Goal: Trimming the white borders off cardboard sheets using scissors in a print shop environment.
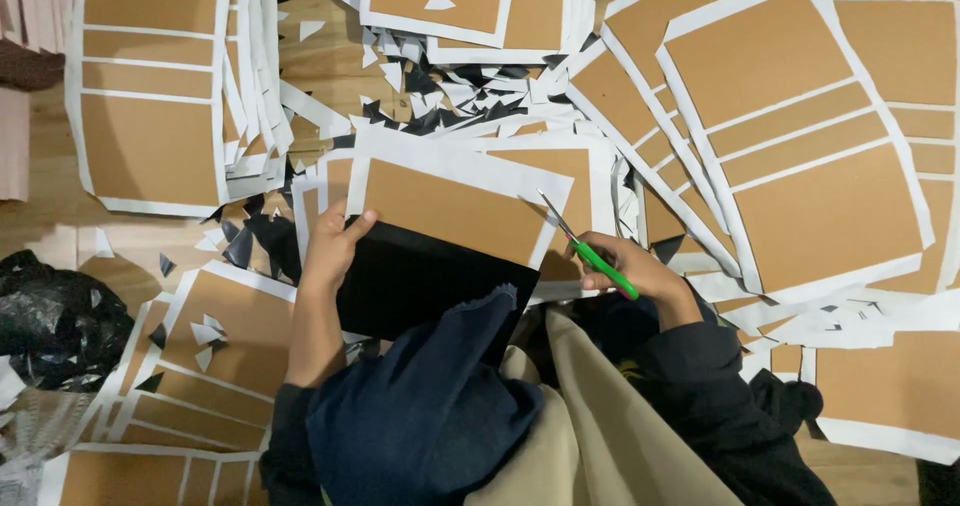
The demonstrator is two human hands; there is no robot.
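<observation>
My left hand (335, 246) grips the left edge of a flat sheet (450, 211), brown cardboard framed in white paper, with a black part (420, 276) folded toward me. My right hand (632, 266) holds green-handled scissors (590, 251); their blades point up and left, touching the sheet's right white border. The sheet rests over my lap, above a dark blue cloth (430, 406).
Piles of similar brown-and-white panels lie all around: far left (150, 86), right (800, 136), lower left (200, 366) and lower right (890, 386). Black and white paper scraps (450, 86) are heaped beyond the sheet. A black plastic bag (55, 316) sits at left.
</observation>
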